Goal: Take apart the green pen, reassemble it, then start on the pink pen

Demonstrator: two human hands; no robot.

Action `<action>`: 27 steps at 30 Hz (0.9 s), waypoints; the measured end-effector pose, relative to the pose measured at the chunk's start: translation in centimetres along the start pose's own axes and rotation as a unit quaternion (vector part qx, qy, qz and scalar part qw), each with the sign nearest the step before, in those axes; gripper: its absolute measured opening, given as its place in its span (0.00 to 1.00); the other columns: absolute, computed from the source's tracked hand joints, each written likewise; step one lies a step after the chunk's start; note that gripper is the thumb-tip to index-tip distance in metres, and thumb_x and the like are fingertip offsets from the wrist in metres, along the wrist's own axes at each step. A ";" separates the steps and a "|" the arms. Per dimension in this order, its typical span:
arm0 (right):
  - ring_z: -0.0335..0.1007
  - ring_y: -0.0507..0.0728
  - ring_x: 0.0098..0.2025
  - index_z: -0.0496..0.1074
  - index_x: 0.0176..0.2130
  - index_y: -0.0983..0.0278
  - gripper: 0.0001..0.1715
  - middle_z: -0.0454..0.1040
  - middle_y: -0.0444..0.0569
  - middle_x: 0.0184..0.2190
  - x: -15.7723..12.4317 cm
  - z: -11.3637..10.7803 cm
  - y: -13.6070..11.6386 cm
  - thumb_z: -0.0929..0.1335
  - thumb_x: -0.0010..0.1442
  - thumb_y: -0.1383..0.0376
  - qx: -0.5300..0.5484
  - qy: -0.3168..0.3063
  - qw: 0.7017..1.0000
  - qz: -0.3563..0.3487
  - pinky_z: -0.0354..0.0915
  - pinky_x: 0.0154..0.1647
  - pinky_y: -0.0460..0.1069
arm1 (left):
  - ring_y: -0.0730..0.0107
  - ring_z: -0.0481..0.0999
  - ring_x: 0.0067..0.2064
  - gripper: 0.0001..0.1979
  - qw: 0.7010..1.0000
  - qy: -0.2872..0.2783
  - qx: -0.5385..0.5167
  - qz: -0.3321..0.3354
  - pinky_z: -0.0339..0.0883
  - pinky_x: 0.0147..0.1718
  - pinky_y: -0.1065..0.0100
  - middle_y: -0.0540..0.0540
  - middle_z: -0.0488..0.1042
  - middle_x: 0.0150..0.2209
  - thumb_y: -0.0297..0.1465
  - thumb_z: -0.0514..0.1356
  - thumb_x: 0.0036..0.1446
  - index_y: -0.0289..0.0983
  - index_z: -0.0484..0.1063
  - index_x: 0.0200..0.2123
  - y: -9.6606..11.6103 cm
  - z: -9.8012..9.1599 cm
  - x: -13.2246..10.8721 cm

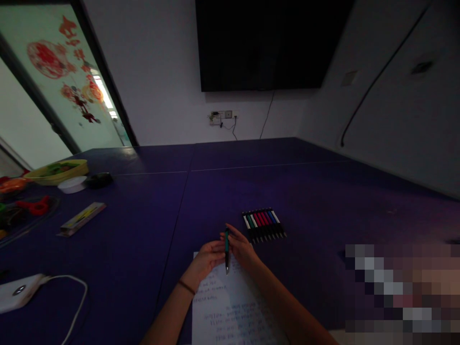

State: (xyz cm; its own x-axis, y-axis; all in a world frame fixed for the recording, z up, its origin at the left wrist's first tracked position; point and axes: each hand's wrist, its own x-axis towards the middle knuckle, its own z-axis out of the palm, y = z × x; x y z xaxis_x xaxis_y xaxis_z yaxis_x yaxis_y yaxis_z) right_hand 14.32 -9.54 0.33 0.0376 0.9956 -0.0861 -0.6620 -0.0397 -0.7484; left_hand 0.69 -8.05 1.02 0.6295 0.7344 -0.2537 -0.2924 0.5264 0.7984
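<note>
Teal pen [227,243] is hovering above the far end of the handwritten sheet [233,299]; left hand [206,261] and right hand [242,249] are pinching it, fingers narrow. Row of pens [264,224] is lying near right hand on purple table [140,239].

One head-worn camera looks forward and down from close above the tabletop's [136,225] near side, past its far edge to the wall [158,72].
</note>
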 end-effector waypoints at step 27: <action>0.67 0.53 0.27 0.73 0.25 0.68 0.17 0.72 0.49 0.23 -0.3 0.9 -0.7 0.72 0.40 0.56 -0.067 0.019 0.997 -0.021 0.60 0.33 0.48 | 0.65 0.71 0.38 0.11 0.965 0.084 0.222 0.114 0.60 0.44 0.64 0.41 0.74 0.35 0.27 0.63 0.39 0.32 0.74 0.31 0.9 1.4 -0.4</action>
State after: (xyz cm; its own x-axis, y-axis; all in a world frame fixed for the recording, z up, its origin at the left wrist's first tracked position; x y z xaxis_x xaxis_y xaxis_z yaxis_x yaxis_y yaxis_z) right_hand 14.07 -9.69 1.45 0.0936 0.9927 -0.0766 -0.5527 -0.0122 -0.8333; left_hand 1.22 -8.50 2.60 0.4486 0.8882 -0.0991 -0.0484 0.1349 0.9897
